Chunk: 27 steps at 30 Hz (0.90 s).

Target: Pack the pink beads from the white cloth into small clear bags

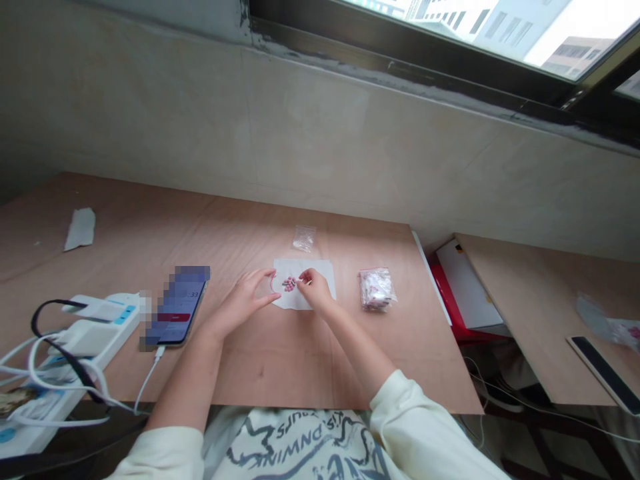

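Observation:
My left hand (245, 293) rests at the left edge of a white sheet of paper (323, 267), thumb and fingers spread apart in a C shape. A thin reddish curved line shows between its fingertips, too fine to make out. On the paper lies a small cluster of pink and dark red bead-like pieces (289, 285). Just right of the cluster, my right hand (315, 290) is closed in a pinch above the paper. Whatever lies between its fingertips is too small to name.
Behind the paper lies a small clear bag (304, 238); to the right sits a filled plastic packet (377, 289). A charging phone (177, 310) and a power strip (110, 333) with tangled cables are at left. White scrap (80, 228) lies farther back. A gap separates a second table (540, 300).

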Each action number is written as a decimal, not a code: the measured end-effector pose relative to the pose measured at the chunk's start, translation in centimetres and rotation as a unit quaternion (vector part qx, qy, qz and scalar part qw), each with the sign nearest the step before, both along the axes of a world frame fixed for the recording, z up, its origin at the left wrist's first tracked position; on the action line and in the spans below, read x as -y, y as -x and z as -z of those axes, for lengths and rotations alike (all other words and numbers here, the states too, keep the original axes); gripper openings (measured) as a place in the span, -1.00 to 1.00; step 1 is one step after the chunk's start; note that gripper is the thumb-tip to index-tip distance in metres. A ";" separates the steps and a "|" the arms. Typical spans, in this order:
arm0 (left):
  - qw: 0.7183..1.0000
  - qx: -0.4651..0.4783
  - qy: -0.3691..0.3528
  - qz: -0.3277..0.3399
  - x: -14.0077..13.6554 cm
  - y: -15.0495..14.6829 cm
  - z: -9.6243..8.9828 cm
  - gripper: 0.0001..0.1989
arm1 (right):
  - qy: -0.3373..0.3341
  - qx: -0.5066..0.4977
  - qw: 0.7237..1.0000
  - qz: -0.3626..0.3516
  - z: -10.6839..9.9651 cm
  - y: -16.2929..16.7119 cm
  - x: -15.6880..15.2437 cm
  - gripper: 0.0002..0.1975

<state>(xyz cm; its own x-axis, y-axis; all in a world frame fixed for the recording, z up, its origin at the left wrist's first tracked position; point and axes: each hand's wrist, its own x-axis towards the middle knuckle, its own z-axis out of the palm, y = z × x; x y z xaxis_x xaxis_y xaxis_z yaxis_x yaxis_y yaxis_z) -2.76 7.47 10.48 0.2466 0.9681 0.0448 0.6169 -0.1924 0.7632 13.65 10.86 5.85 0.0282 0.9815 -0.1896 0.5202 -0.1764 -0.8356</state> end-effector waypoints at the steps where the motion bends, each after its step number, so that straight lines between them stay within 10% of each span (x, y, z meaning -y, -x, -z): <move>1: 1.000 -0.006 -0.002 -0.001 -0.2 0.1 0.2 -0.57 | -0.010 0.034 0.999 -0.011 0.6 0.1 -0.1 -0.92; 27: 0.997 -0.077 0.005 -0.011 -1.3 0.1 2.9 -0.60 | -0.037 0.215 0.971 -0.094 1.4 0.1 -0.5 -0.93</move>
